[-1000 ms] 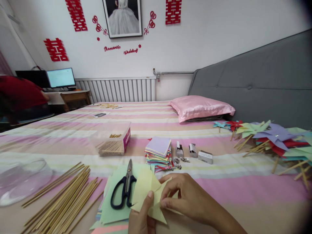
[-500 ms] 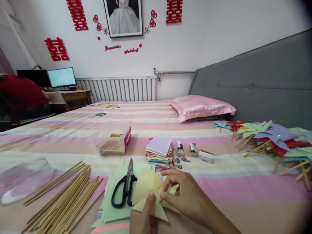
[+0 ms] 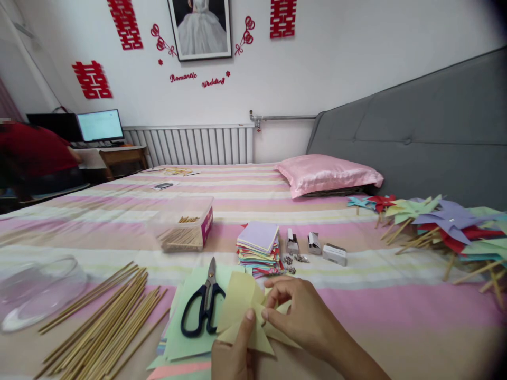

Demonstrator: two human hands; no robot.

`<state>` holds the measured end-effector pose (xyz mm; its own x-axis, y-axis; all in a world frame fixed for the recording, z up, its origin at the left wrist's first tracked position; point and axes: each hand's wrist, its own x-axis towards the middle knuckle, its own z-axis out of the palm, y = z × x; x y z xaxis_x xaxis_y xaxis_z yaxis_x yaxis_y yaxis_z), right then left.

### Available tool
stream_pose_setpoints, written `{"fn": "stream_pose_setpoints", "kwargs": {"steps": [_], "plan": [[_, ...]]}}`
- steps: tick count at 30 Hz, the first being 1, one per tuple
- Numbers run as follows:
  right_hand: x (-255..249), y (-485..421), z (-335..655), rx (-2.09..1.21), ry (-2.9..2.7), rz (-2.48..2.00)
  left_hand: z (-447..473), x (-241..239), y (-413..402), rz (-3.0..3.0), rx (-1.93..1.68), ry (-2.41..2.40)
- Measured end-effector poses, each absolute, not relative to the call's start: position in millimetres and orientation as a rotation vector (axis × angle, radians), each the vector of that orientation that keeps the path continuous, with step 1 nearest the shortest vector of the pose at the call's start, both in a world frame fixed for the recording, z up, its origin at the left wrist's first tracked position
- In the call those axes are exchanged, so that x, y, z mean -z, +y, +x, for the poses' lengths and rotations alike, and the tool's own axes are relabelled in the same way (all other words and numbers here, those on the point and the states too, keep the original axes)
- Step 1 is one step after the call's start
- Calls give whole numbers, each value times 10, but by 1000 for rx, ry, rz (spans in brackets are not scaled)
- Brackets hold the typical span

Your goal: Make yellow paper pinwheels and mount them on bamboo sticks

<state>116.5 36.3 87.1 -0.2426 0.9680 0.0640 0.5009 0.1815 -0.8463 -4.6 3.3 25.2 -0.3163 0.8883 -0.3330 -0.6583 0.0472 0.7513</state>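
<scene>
A pale yellow paper pinwheel shape (image 3: pixel 237 303) is held low in the middle of the view, above the bed. My left hand (image 3: pixel 233 353) comes up from the bottom edge and its thumb presses the paper's centre. My right hand (image 3: pixel 297 314) pinches a folded flap at that centre with thumb and forefinger. Black-handled scissors (image 3: pixel 204 306) lie just left of the paper on a light green sheet (image 3: pixel 180 327). Beyond the hands stands a stack of coloured paper squares (image 3: pixel 259 248), with small metal pins (image 3: pixel 293 261) beside it.
Bamboo sticks (image 3: pixel 106 324) lie loose at the left, beside a clear plastic lid (image 3: pixel 35 293) and a clear box of sticks (image 3: pixel 184 227). Small boxes (image 3: pixel 332 253) sit mid-bed. Finished pinwheels (image 3: pixel 443 224) pile at the right. A person in red (image 3: pixel 31 153) sits at the far left.
The paper and both hands have risen slightly. My right fingers have closed in on the paper's centre, meeting my left thumb there.
</scene>
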Motion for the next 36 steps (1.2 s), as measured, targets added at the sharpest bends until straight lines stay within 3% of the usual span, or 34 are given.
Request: {"fn": "stream_pose_setpoints", "kwargs": {"steps": [22, 36], "plan": [[-806, 364, 1198, -912, -1802, -1396, -57, -188, 33, 426, -1602, 1212], [-834, 437, 1215, -1427, -1683, -1159, -32, -116, 26, 528, -1581, 1227]]}}
